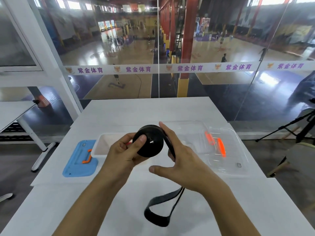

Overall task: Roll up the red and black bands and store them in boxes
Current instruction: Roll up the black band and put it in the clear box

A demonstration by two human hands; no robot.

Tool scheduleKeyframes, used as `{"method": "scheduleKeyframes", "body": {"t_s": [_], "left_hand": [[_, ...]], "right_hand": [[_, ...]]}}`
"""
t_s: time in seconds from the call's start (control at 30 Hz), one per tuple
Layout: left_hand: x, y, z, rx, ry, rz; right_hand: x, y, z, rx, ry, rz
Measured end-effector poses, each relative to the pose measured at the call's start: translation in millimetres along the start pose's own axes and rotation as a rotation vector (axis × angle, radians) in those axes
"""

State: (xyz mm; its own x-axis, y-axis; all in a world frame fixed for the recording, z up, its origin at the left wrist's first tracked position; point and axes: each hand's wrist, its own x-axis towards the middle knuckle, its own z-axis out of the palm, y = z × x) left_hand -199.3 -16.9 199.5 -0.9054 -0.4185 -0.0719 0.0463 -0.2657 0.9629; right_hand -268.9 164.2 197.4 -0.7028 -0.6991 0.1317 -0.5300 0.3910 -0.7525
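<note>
A black band [150,142] is wound into a thick roll held above the white table [146,108]. My left hand [122,152] grips the roll, thumb pressed on its flat face. My right hand [180,159] lies against the roll's right side, fingers straight along the loose strip. The band's unrolled tail [160,210] hangs under my right wrist and ends in a loop near the table's front. A sliver of red shows behind my left fingers; I cannot tell what it is. A white open box [102,145] sits behind my left hand.
A blue lid [76,160] with an orange handle lies left of the white box. A clear plastic box and lid [226,150] with orange clips lies at the right. Glass wall stands behind the table. A tripod [296,126] stands at far right.
</note>
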Motion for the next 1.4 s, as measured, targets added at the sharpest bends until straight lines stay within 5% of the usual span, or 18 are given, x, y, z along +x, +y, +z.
{"method": "scheduleKeyframes", "body": {"t_s": [0.27, 0.57, 0.77, 1.0, 1.3, 1.4], "left_hand": [[-8.9, -14.1, 26.3, -0.146, 0.006, -0.068], [-11.9, -6.5, 0.6, 0.194, -0.221, -0.129], [2.5, 16.7, 2.7, 0.677, -0.39, -0.049], [-1.5, 5.8, 6.9, 0.452, -0.173, 0.118], [-10.2, -24.0, 34.5, 0.045, 0.194, 0.049], [-11.1, -31.5, 38.0, 0.03, 0.179, 0.004]], "right_hand": [[6.6, -4.9, 34.0, 0.111, 0.367, -0.009], [4.1, 15.5, -4.3, 0.072, -0.059, -0.078], [-0.8, 12.7, -6.5, -0.06, -0.186, -0.082], [-6.0, 6.7, -15.2, -0.029, -0.096, -0.034], [-7.8, 3.4, 31.3, 0.129, 0.182, 0.027], [-7.1, 8.4, 40.6, 0.165, 0.275, 0.037]]}}
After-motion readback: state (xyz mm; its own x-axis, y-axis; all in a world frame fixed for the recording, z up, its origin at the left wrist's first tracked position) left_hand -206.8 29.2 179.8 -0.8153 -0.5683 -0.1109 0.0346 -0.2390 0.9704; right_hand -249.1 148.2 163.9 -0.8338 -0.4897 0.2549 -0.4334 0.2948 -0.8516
